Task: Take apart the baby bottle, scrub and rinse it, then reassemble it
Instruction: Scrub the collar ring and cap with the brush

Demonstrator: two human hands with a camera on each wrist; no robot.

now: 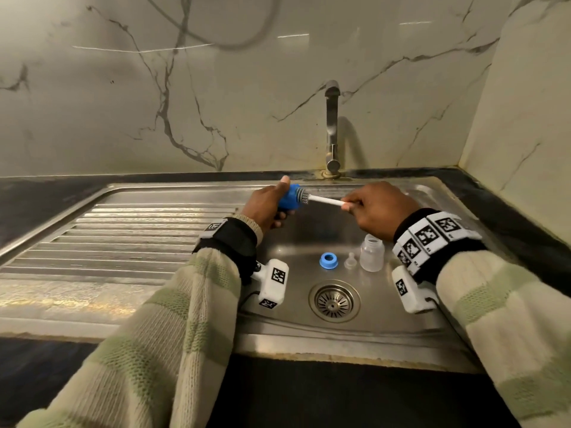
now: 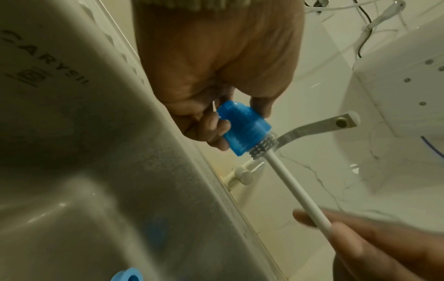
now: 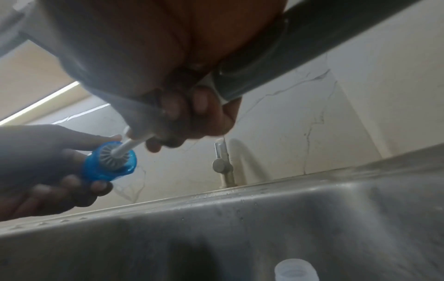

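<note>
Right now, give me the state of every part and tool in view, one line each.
left hand: grips the blue cap
right hand: pinches the brush handle
blue cap: held over the basin, brush head at its opening
brush: bristles partly inside the cap
blue ring: loose on the sink floor
nipple: loose, beside the ring
bottle: upright, open, uncapped
tap: no water seen running

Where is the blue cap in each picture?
Head: blue cap above the middle, in the left hand.
Left wrist: middle, brush poking in.
Right wrist: low on the left.
Shared landmark: the tap stands behind it in all three.
</note>
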